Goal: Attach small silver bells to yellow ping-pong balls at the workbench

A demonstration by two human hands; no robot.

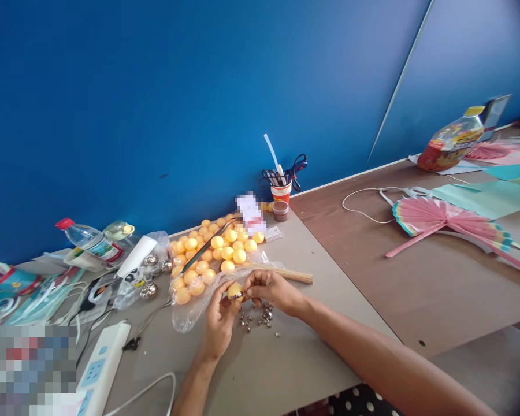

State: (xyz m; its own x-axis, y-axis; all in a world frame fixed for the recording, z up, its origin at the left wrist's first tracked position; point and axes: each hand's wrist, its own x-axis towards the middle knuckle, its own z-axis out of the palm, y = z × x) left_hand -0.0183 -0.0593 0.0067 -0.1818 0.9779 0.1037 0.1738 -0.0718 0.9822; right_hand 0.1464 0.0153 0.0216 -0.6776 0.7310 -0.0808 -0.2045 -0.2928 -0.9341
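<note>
An orange ping-pong ball is held between the thumb and fingers of my left hand. A dark, shiny band or opening shows on its lower side. My right hand is closed in a pinch against the ball's right side; what lies between its fingertips is too small to make out. Several small silver bells are scattered on the table just below my right hand. Behind both hands, many orange ping-pong balls lie on and in a clear plastic bag. A long dark tool rests across them.
Wooden sticks lie behind my right hand. A paper cup of tools and a small round jar stand by the wall. Left are bottles, larger silver bells and a power strip. A pink paper fan lies right.
</note>
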